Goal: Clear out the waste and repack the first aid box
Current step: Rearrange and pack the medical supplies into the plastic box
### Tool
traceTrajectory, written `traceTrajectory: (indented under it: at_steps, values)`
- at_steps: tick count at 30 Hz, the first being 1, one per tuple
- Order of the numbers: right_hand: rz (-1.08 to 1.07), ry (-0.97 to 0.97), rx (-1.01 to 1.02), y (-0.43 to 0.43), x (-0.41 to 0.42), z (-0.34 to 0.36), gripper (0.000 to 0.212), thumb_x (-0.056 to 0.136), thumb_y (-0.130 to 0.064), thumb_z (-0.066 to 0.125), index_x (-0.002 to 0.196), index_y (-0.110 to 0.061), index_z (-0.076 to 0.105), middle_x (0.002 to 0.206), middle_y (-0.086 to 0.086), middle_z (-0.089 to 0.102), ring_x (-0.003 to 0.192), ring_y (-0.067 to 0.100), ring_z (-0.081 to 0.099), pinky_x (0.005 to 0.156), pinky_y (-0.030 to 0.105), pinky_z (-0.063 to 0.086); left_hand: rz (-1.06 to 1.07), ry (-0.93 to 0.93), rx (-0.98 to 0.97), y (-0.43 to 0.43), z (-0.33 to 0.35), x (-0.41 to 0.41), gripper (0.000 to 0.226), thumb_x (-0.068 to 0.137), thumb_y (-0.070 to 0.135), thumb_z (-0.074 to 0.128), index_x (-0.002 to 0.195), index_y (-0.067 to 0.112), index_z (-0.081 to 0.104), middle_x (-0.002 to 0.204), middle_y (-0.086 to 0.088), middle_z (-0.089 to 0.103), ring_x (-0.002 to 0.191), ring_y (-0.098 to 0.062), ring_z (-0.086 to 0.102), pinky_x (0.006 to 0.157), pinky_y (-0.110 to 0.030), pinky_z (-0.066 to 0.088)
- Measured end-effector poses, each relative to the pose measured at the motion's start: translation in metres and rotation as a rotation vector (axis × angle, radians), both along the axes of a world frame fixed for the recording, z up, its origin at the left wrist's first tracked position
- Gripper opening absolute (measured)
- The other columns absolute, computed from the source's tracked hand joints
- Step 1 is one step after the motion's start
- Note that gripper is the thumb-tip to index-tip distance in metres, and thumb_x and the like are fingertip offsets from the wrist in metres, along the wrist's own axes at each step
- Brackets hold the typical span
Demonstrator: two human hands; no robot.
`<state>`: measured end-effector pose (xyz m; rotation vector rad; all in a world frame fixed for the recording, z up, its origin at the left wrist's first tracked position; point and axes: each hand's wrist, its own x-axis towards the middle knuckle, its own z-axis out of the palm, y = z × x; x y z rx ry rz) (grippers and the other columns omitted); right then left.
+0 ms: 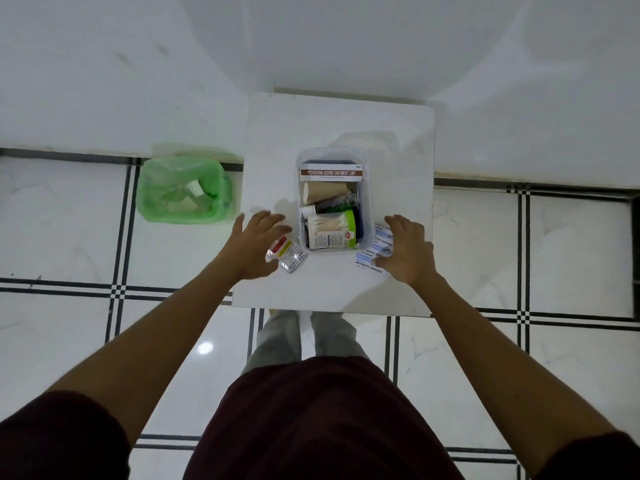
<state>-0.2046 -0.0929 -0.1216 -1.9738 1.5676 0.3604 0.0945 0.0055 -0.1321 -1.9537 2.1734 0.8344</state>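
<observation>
Step in hand: judging by the layout, the loose items beside the first aid box are about to be gathered and put back in.
How to do it well: take the blister packs with the left hand and slide them into a gap along the box wall rather than on top of the cotton buds; stack the antiseptic bandage strips flat into one pile before lifting, so that none fan out or slip off the table edge.
Left hand pose: arm stretched forward, palm down, fingers spread and slightly curled, hovering just left of the blister packs; it pinches nothing.
Right hand pose: arm stretched forward, palm down, fingers spread, lying over the near end of the bandage strips; whether it presses them or hovers just above I cannot tell, and it grips nothing.
Box: clear plastic, lid off, mid-table between the two hands, already holding a povidone-iodine ointment carton at the far end, a tan bandage roll, a dark tube and the buds.
Waste: a green-lined bin stands on the floor left of the table, with scraps already inside.
Risk: the strips lie close to the table's right edge.
</observation>
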Motion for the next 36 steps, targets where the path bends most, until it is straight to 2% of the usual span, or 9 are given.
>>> traceTrajectory:
  at_steps: [4, 9, 15, 19, 23, 27, 31, 33, 36]
  values:
    - [0.057, 0.078, -0.022, -0.004, 0.003, -0.009, 0.094, 0.067, -0.041, 0.082, 0.142, -0.020, 0.031, 0.147, 0.009, 0.034, 0.130, 0.032, 0.034, 0.095, 0.052, 0.040, 0.004, -0.058, 0.033, -0.013, 0.000, -0.006, 0.073, 0.074, 0.036, 0.074, 0.137, 0.019, 0.042, 0.139, -0.008, 0.045, 0.135, -0.030, 0.034, 0.112, -0.063, 0.016]
    - [0.072, 0.149, -0.059, -0.008, 0.006, -0.013, 0.089, 0.063, -0.049, 0.082, 0.135, -0.022, 0.037, 0.134, 0.008, 0.045, 0.121, 0.030, 0.041, 0.093, 0.052, 0.039, 0.086, -0.061, 0.072, -0.020, 0.001, -0.011, 0.054, 0.073, 0.031, 0.075, 0.122, 0.017, 0.055, 0.125, -0.009, 0.051, 0.127, -0.030, 0.040, 0.111, -0.059, 0.023]
    - [0.087, 0.209, -0.036, -0.007, 0.007, -0.010, 0.057, 0.069, -0.049, 0.077, 0.116, -0.024, 0.055, 0.117, 0.005, 0.053, 0.112, 0.026, 0.046, 0.090, 0.048, 0.036, 0.284, 0.062, 0.094, -0.014, 0.003, -0.013, 0.026, 0.074, 0.026, 0.074, 0.094, 0.013, 0.064, 0.096, -0.005, 0.058, 0.091, -0.026, 0.057, 0.076, -0.037, 0.044]
    - [-0.043, 0.109, -0.024, -0.003, 0.004, -0.004, 0.009, 0.083, -0.026, 0.060, 0.085, -0.020, 0.067, 0.088, 0.004, 0.061, 0.092, 0.027, 0.057, 0.080, 0.041, 0.033, 0.572, 0.278, 0.126, -0.010, 0.014, -0.008, 0.011, 0.073, 0.013, 0.074, 0.077, 0.008, 0.066, 0.071, -0.001, 0.058, 0.069, -0.024, 0.056, 0.057, -0.025, 0.042]
    - [-0.347, -0.114, 0.091, -0.006, -0.002, 0.013, 0.030, 0.085, -0.020, 0.056, 0.056, -0.012, 0.054, 0.061, 0.009, 0.057, 0.065, 0.029, 0.056, 0.065, 0.031, 0.034, 0.815, 0.346, 0.026, -0.008, 0.035, 0.002, 0.010, 0.078, 0.018, 0.073, 0.077, 0.009, 0.069, 0.068, 0.001, 0.062, 0.059, -0.008, 0.054, 0.052, -0.007, 0.037]
    - [-0.523, -0.356, -0.024, -0.011, -0.008, 0.046, 0.032, 0.090, -0.019, 0.060, 0.072, 0.008, 0.063, 0.066, 0.024, 0.061, 0.061, 0.033, 0.054, 0.054, 0.027, 0.035, 0.954, 0.385, -0.169, -0.012, 0.065, 0.007, 0.014, 0.084, 0.020, 0.067, 0.086, 0.007, 0.071, 0.079, -0.004, 0.067, 0.064, -0.014, 0.056, 0.053, -0.005, 0.039]
    - [-0.597, -0.514, -0.082, -0.022, 0.003, 0.082, 0.023, 0.083, -0.024, 0.072, 0.096, -0.006, 0.069, 0.083, 0.007, 0.069, 0.071, 0.015, 0.062, 0.060, 0.019, 0.047, 0.848, 0.483, -0.335, -0.035, 0.100, -0.011, 0.008, 0.085, 0.019, 0.067, 0.083, 0.012, 0.072, 0.069, 0.007, 0.064, 0.058, 0.002, 0.057, 0.056, -0.001, 0.039]
    - [-0.633, -0.568, -0.111, -0.029, 0.013, 0.094, 0.029, 0.074, -0.025, 0.081, 0.095, -0.008, 0.069, 0.082, 0.006, 0.071, 0.071, 0.016, 0.066, 0.061, 0.023, 0.053, 0.748, 0.538, -0.317, -0.051, 0.107, -0.028, 0.010, 0.084, 0.019, 0.068, 0.082, 0.011, 0.073, 0.068, 0.008, 0.065, 0.058, 0.010, 0.056, 0.058, -0.002, 0.039]
    - [-0.621, -0.598, -0.048, -0.040, 0.030, 0.101, 0.033, 0.064, -0.027, 0.088, 0.082, -0.006, 0.069, 0.079, 0.012, 0.074, 0.072, 0.023, 0.071, 0.065, 0.035, 0.059, 0.647, 0.516, -0.235, -0.076, 0.102, -0.050, 0.017, 0.085, 0.019, 0.067, 0.093, 0.006, 0.075, 0.081, -0.001, 0.070, 0.066, 0.003, 0.058, 0.066, -0.008, 0.040]
